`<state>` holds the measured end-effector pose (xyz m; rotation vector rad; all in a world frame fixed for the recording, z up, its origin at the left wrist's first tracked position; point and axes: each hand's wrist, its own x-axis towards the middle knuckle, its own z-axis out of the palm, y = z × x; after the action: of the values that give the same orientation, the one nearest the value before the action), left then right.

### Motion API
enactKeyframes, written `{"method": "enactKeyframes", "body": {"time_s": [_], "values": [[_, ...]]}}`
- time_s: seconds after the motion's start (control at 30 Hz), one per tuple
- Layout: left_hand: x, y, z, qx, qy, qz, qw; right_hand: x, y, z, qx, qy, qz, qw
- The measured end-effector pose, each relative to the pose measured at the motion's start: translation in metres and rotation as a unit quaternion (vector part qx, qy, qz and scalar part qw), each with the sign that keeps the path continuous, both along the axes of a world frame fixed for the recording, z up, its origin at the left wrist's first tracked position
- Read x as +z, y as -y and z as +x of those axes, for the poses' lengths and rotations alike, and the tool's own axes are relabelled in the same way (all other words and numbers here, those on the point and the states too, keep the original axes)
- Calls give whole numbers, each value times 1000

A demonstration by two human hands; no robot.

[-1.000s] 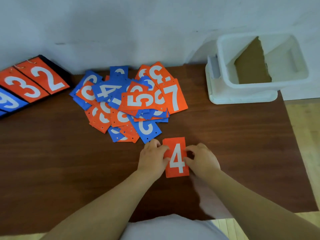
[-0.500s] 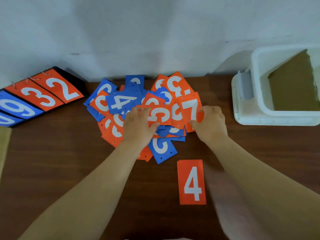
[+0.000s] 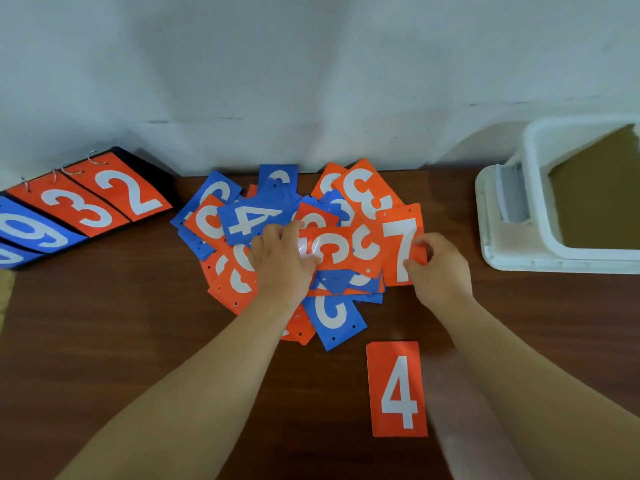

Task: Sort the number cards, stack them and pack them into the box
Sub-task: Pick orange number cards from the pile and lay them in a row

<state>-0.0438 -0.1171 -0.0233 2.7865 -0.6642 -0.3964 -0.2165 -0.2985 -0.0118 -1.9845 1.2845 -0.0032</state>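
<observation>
The right hand (image 3: 440, 268) pinches the lower right edge of the orange 7 card (image 3: 398, 237), thumb on its face and fingers curled behind. The left hand (image 3: 282, 261) grips the left end of a sideways orange card (image 3: 332, 249) on top of the pile (image 3: 252, 220). The sorting step looks barely begun, since only one card, the orange 4 card (image 3: 397, 389), lies apart on the counter (image 3: 104, 341), nearer the person and to the right of the heap. The 7 stands upright to the viewer, its long axis running from the person toward the wall with a slight tilt. The card under the left hand lies with its long axis left to right, its digit partly covered. The 4 card rests flat, digit upright, long axis also pointing away from the person. The next move likely calls for lifting one card free without dragging its neighbours, then laying it squarely with the 4. The white box (image 3: 554, 258) sits open at the far right, well apart from the cards. A flip scoreboard (image 3: 86, 199) lies at the far left.
</observation>
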Motion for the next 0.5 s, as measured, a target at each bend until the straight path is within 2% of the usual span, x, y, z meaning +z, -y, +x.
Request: {"method": "enactKeyframes", "body": {"time_s": [0.13, 0.23, 0.3, 0.37, 0.5], "values": [[20, -10, -8, 22, -57, -119, 991, 22, -2, -15, -62, 67, 41, 995], [48, -24, -14, 81, -123, -210, 967, 44, -10, -25, -102, 137, 97, 980], [72, -39, -21, 131, -207, -266, 932, 57, -21, -31, -129, 196, 167, 958], [93, -56, -32, 167, -309, -319, 880, 71, -35, -35, -141, 248, 242, 927], [124, -88, -60, 210, -446, -390, 778, 96, -74, -41, -86, 261, 317, 908]]}}
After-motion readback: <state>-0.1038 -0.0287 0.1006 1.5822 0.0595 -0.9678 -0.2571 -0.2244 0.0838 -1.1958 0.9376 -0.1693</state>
